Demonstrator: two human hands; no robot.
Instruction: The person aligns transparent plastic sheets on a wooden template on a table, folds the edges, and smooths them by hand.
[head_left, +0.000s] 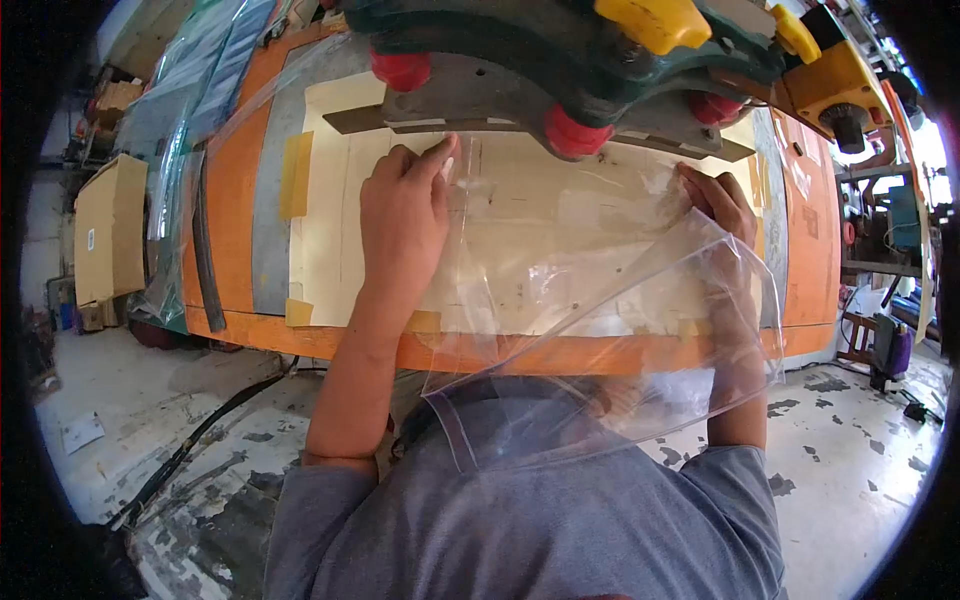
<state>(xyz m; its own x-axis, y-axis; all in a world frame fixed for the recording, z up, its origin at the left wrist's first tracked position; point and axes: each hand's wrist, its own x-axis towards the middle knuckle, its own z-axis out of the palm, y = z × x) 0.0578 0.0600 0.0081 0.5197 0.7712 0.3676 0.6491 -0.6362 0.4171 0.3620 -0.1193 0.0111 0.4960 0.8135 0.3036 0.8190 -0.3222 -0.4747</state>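
A clear plastic sheet [560, 290] spans both hands and hangs folded over the table's front edge, down to the grey shirt. My left hand [408, 205] pinches its far left edge, fingertips just below a metal bar [455, 127] of the machine. On the far right, my right hand [722, 205] has curled fingers gripping the sheet's other edge. A loose flap of the sheet lies across the right wrist and forearm. Beneath the sheet is a cream-coloured board [335, 230], taped down, with faint lines and marks on it.
A dark green machine head [480, 35] with red knobs [578, 130] and yellow knobs [660, 22] hangs low over the board. The orange table [235, 190] has a grey plate under the board. At left stand a cardboard box [112, 230] and draped plastic sheeting. A black cable [215, 430] crosses the floor.
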